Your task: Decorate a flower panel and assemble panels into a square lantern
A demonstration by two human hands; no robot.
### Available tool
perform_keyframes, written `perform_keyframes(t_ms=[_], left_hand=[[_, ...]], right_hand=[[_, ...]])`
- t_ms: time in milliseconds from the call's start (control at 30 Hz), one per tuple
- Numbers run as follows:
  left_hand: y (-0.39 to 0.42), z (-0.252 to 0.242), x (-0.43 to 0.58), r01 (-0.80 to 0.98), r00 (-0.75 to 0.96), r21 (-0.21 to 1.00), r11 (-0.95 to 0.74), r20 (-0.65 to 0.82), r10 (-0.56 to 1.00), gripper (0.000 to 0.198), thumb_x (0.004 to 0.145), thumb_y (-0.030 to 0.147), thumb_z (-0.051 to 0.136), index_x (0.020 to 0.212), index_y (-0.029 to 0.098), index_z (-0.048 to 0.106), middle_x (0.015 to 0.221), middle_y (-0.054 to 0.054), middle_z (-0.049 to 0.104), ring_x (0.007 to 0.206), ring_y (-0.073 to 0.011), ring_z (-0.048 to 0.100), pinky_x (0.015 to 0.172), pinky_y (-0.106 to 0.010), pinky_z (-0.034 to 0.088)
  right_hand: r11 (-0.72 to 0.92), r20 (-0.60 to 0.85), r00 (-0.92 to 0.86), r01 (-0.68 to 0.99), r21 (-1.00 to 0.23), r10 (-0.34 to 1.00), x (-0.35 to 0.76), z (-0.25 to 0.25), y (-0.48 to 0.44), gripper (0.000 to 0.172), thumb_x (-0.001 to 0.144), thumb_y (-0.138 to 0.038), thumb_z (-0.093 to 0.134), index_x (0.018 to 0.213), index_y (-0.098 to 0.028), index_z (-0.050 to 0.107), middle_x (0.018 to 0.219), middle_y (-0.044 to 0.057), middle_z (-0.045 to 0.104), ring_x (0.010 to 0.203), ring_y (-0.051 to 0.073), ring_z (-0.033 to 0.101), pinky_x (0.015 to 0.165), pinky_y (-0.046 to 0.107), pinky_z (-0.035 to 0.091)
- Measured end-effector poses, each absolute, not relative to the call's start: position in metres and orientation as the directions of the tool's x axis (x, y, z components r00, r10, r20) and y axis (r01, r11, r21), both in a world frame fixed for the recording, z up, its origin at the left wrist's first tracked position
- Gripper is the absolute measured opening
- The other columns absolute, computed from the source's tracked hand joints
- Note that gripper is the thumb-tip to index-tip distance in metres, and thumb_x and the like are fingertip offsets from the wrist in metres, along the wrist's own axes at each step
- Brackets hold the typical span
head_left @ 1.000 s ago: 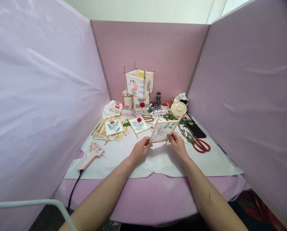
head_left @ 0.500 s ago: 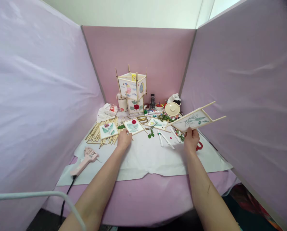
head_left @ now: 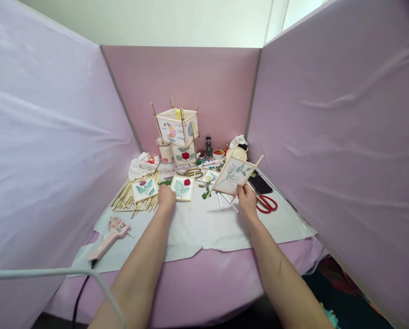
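My right hand pinches the lower edge of a white panel framed with thin wooden sticks, tilted up off the table; it bears green leaves and a branching stem. My left hand is closed on the left edge of another stick-framed panel, with a red flower and large green leaves. Left of that hand, a panel with a purplish flower lies on a heap of wooden sticks. A panel with a yellow flower lies behind, partly covered.
A stick-framed lantern stands at the back beside a white jar. A pink hot glue gun with a black cord lies front left. Red-handled scissors and a dark phone lie right. Partition walls enclose the table.
My right hand has brought the leafy panel left and turned its face more toward me. The red-flower panel under my left hand has turned and shifted slightly. The camera view has swung right.
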State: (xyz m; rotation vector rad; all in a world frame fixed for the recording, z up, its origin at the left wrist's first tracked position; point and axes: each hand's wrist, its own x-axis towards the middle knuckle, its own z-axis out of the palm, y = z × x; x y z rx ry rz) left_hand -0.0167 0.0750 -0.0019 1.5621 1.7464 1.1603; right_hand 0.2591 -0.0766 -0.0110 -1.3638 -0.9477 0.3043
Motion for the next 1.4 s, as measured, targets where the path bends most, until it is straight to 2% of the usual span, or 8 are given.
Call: perform_keyframes(t_ms=[133,300,433,600,733,900,1100,1400], left_hand=[[0.062,0.000,-0.035,0.554,-0.225,0.829,-0.076,0.238,0.945,0.007,0.073,0.010,0.056,0.078,0.014,0.060,0.092,-0.021,0.065,0.109,-0.0399,0.057,0.093,-0.054,0.040],[0.036,0.006,-0.058,0.527,-0.231,0.801,-0.282,0.455,0.860,0.032,0.083,0.016,0.046,0.112,0.015,0.060,0.117,-0.014,0.057,0.118,-0.0268,0.050,0.106,-0.042,0.035],[0.020,0.006,-0.058,0.385,-0.257,0.788,-0.481,0.592,0.764,0.029,0.087,0.022,0.047,0.113,0.019,0.060,0.114,-0.009,0.059,0.111,-0.0222,0.053,0.101,-0.037,0.039],[0.006,0.006,-0.031,0.124,-0.200,0.866,-0.484,0.499,0.843,0.025,0.090,0.029,0.047,0.111,0.020,0.058,0.107,-0.006,0.063,0.102,-0.0205,0.058,0.094,-0.035,0.043],[-0.004,0.003,-0.010,-0.066,-0.100,0.874,-0.481,0.474,0.875,0.025,0.090,0.032,0.052,0.111,0.020,0.057,0.108,-0.006,0.063,0.101,-0.0191,0.059,0.091,-0.033,0.045],[-0.006,-0.007,0.001,-0.148,-0.027,0.878,-0.455,0.456,0.890,0.023,0.089,0.031,0.055,0.109,0.021,0.058,0.108,-0.006,0.063,0.102,-0.0181,0.058,0.093,-0.033,0.045],[-0.003,-0.013,-0.002,-0.282,0.000,0.877,-0.389,0.406,0.914,0.023,0.088,0.035,0.057,0.107,0.022,0.058,0.105,-0.004,0.065,0.098,-0.0172,0.060,0.089,-0.032,0.046],[-0.013,-0.012,0.011,-0.240,0.053,0.918,-0.317,0.338,0.940,0.023,0.087,0.036,0.056,0.104,0.021,0.059,0.103,-0.005,0.066,0.097,-0.0180,0.060,0.089,-0.032,0.046]], right_hand=[[0.237,0.386,0.562,0.320,-0.917,0.731,0.251,-0.011,-0.078,0.033,0.088,-0.048,0.046,0.086,-0.018,0.059,0.083,0.007,0.065,0.076,0.022,0.054,0.068,0.031,0.040],[0.277,0.387,0.445,0.295,-0.915,0.807,0.239,-0.012,-0.078,0.031,0.089,-0.047,0.046,0.086,-0.018,0.058,0.083,0.006,0.064,0.076,0.022,0.055,0.068,0.031,0.040],[0.325,0.415,0.303,0.305,-0.895,0.858,0.227,-0.015,-0.080,0.028,0.090,-0.045,0.047,0.086,-0.019,0.058,0.081,0.003,0.062,0.076,0.021,0.053,0.068,0.029,0.039],[0.342,0.430,0.208,0.353,-0.871,0.879,0.214,-0.016,-0.084,0.028,0.091,-0.043,0.046,0.074,-0.021,0.050,0.066,-0.002,0.047,0.064,0.017,0.043,0.059,0.027,0.032],[0.372,0.445,0.145,0.357,-0.857,0.884,0.208,-0.017,-0.085,0.028,0.092,-0.043,0.046,0.076,-0.020,0.052,0.069,-0.001,0.050,0.066,0.017,0.045,0.061,0.027,0.033],[0.384,0.443,0.095,0.360,-0.850,0.892,0.208,-0.020,-0.086,0.025,0.093,-0.040,0.045,0.084,-0.019,0.057,0.077,0.001,0.056,0.072,0.018,0.049,0.066,0.028,0.036],[0.373,0.463,0.162,0.394,-0.840,0.871,0.210,-0.016,-0.087,0.026,0.092,-0.041,0.045,0.079,-0.020,0.054,0.068,-0.001,0.049,0.066,0.018,0.046,0.062,0.028,0.036],[0.333,0.433,0.188,0.404,-0.852,0.881,0.207,-0.023,-0.082,0.029,0.092,-0.044,0.042,0.082,-0.021,0.055,0.073,0.001,0.056,0.071,0.020,0.049,0.065,0.030,0.037]])
